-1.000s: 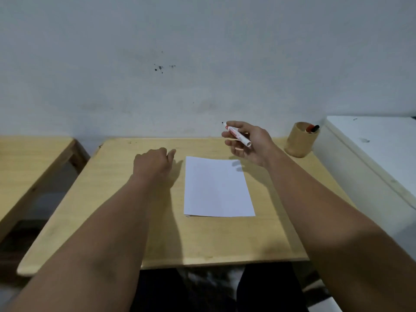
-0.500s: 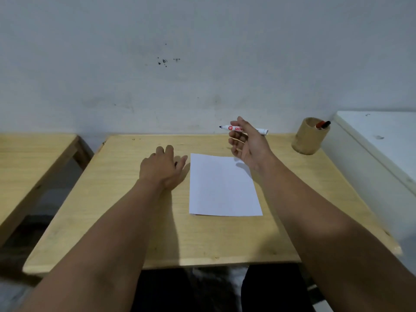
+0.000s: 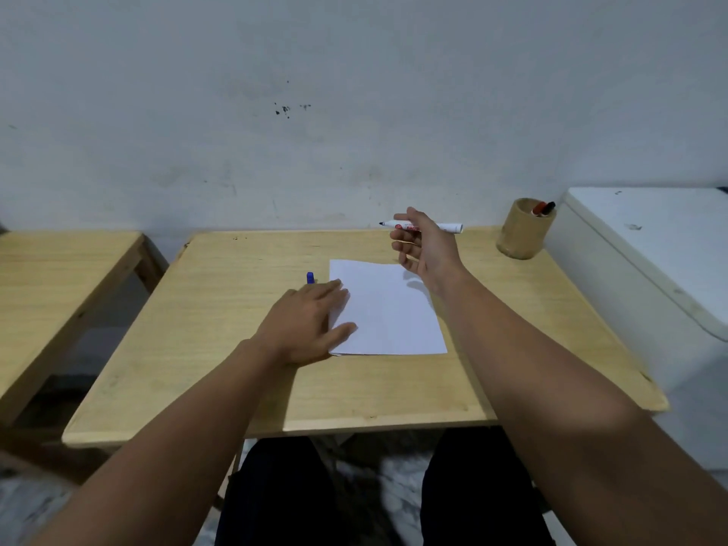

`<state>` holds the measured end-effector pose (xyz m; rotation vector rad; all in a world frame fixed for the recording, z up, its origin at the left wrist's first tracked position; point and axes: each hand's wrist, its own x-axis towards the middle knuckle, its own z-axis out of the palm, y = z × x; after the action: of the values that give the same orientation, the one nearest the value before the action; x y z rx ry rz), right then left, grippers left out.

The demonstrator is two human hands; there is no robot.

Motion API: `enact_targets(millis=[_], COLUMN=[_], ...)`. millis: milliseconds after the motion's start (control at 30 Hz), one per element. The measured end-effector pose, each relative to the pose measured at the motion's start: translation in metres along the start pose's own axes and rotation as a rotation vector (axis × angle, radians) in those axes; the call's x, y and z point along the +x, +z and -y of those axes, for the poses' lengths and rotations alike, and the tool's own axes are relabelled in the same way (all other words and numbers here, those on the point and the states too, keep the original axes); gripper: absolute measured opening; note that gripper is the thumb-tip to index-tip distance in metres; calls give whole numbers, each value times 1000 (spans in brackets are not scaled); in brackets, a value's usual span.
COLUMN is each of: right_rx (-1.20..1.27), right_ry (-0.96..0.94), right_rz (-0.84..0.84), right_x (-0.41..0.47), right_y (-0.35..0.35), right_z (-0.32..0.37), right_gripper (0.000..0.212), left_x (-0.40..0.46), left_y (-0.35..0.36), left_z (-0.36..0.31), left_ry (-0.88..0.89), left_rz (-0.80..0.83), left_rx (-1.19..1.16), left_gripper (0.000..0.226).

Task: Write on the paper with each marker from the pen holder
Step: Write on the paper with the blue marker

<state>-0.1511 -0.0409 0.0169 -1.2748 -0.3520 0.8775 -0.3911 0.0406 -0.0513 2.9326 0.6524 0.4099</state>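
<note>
Pale wood makes up the small rectangular table (image 3: 220,348), and a plain white sheet of paper (image 3: 390,309) lies flat near its middle. The left hand (image 3: 307,323) rests palm down on the tabletop with its fingers spread loosely and nothing in its grip — the thumb and the fingertips overlap the paper's left edge. Just beyond those fingertips, on the far side, a small blue marker cap (image 3: 310,277) sits on the wood, close to the sheet's far left corner.

The right hand (image 3: 427,250) is raised above the far right part of the paper, clear of it. Its thumb and fingers pinch a white marker with a red label (image 3: 447,227) around the middle of the barrel, while the lower fingers curl in loosely. The marker lies roughly level — its uncapped dark tip points left and its blunt white end points right.

At the far right corner of the table stands a round, tan bamboo pen holder (image 3: 522,234), well apart from the paper. Two more markers (image 3: 543,209) lean against its right rim, showing a red and a black end. Beside the table on the right is a white cabinet (image 3: 650,246).
</note>
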Motion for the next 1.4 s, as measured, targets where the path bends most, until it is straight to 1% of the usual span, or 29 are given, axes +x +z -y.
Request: enact_targets(millis=[67, 133, 267, 333, 467, 600, 667, 800, 900, 1033, 1400], right_rx=[-51, -118, -230, -286, -339, -397, -405, -417, -444, -445, -471], right_ry=[-35, -78, -131, -173, -225, -225, -238, -281, -262, -230, -250], right_rz=[-16, -14, 36, 29, -5, 18, 38, -12, -40, -54, -43], right_x=[2, 6, 11, 16, 28, 32, 32, 31, 36, 39, 42], right_y=[2, 6, 23, 33, 59, 70, 67, 64, 65, 65, 67], right_z=[-5, -9, -23, -34, -58, -80, -89, -100, -104, -105, -107], right_gripper=[19, 15, 12, 12, 22, 22, 22, 35, 31, 26, 30], left_x=[-3, -5, -6, -7, -6, -6, -7, -9, -15, -19, -19], left_y=[7, 13, 21, 24, 28, 28, 27, 26, 25, 25, 26], left_z=[1, 2, 2, 3, 4, 5, 5, 9, 15, 16, 15], left_ry=[-14, -33, -75, -90, -103, -105, -107, -89, -86, -147, -180], left_rz=[35, 27, 3, -3, -23, -19, -12, -3, 11, 24, 27], left_rx=[42, 53, -4, -20, -31, -33, -38, -82, -63, -23, -42], left_gripper=[69, 72, 74, 77, 79, 79, 81, 82, 85, 90, 91])
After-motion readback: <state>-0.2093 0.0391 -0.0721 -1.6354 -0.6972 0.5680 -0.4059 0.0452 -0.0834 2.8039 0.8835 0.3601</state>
